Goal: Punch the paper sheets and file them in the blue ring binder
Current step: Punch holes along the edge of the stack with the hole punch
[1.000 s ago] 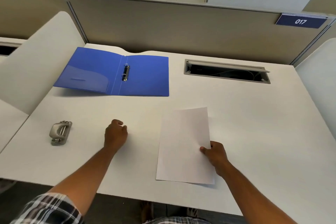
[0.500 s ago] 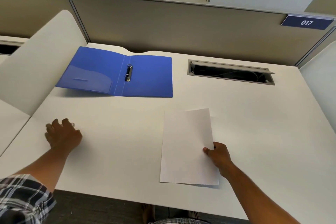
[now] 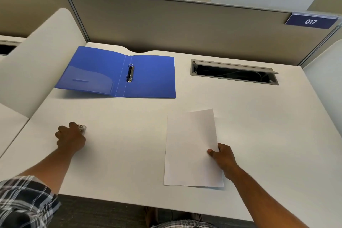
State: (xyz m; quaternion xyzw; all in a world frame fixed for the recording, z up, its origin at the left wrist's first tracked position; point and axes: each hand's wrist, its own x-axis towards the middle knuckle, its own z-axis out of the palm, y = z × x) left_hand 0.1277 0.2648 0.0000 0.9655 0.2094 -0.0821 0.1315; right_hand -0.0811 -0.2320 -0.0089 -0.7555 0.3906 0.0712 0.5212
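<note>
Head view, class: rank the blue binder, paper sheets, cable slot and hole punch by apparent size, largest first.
1. blue binder
2. paper sheets, nearer the camera, so unsure
3. cable slot
4. hole punch, mostly hidden

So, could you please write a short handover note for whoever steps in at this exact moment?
Left hand: closed over the metal hole punch at the desk's left, punch mostly hidden under it.
Right hand: pinching the right edge of the paper sheets, which lie flat on the desk.
Blue ring binder: open at the back of the desk, rings appear closed and empty.
Done: nothing punched or filed yet.
Left: bring punch to paper, punch, open rings, file.
</note>
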